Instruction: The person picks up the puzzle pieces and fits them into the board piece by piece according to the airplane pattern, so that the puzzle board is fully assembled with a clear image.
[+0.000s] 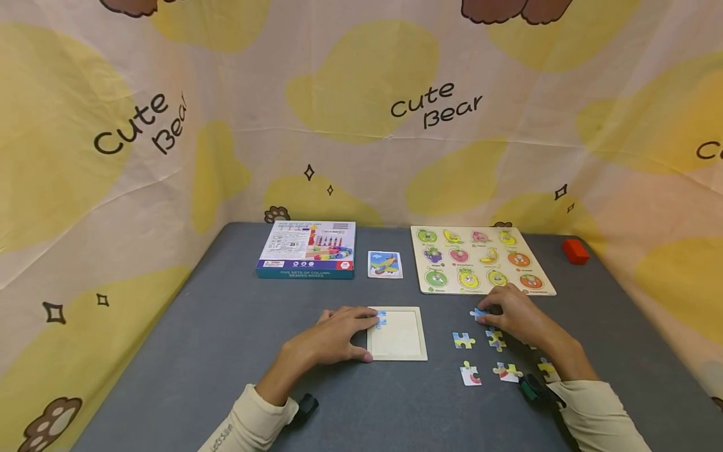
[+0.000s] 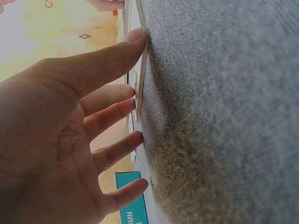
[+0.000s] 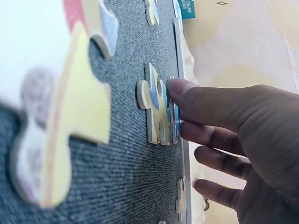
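Head view: the left hand (image 1: 330,337), loosely spread, touches the left edge of the tray (image 1: 401,340), perhaps steadying it; the right hand (image 1: 518,319), its grip nearly closed, pinches a blue piece (image 1: 476,313) beyond the loose pieces (image 1: 463,341) on the desk (image 1: 226,351).

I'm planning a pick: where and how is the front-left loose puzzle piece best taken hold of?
I'd pinch the puzzle piece by the left and right edges of its body, coming from above: it lies flat and thin on the table, apart from its neighbours, and a knob points away from the person, so those edges should be reachable.
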`<state>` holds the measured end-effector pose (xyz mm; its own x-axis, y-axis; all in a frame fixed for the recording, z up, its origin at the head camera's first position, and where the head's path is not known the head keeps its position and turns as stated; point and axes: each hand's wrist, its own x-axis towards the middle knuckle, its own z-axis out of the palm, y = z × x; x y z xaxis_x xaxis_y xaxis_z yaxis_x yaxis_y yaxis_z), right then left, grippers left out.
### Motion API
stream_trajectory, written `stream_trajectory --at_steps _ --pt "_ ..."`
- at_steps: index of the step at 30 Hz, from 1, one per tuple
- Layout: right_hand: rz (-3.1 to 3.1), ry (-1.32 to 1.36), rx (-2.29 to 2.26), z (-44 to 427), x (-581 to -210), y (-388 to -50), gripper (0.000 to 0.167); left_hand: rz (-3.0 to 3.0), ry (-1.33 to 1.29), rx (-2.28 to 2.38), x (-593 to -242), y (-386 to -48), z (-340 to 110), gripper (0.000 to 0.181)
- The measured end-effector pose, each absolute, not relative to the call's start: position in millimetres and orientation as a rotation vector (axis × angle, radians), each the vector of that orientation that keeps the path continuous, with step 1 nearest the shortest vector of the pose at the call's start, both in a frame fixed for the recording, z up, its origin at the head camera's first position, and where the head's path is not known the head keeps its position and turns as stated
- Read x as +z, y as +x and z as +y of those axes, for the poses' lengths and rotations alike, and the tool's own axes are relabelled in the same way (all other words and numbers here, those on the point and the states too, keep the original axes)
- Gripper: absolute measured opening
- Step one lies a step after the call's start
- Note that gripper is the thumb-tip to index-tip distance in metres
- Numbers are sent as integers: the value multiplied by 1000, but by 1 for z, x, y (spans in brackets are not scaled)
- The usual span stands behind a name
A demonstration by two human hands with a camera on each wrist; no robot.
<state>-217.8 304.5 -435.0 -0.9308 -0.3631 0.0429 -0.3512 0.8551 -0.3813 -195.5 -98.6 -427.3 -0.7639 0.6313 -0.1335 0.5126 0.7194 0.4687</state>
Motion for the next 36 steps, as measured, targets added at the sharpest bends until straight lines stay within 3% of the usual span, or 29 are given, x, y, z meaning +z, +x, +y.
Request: stream_trajectory --at_steps 19,36 --pt "3053 -626 -627 298 -432 -215 17 2626 901 574 -427 -197 -100 74" --pt "2991 -809 -681 241 -431 -216 18 2627 903 581 -428 -199 -100 74"
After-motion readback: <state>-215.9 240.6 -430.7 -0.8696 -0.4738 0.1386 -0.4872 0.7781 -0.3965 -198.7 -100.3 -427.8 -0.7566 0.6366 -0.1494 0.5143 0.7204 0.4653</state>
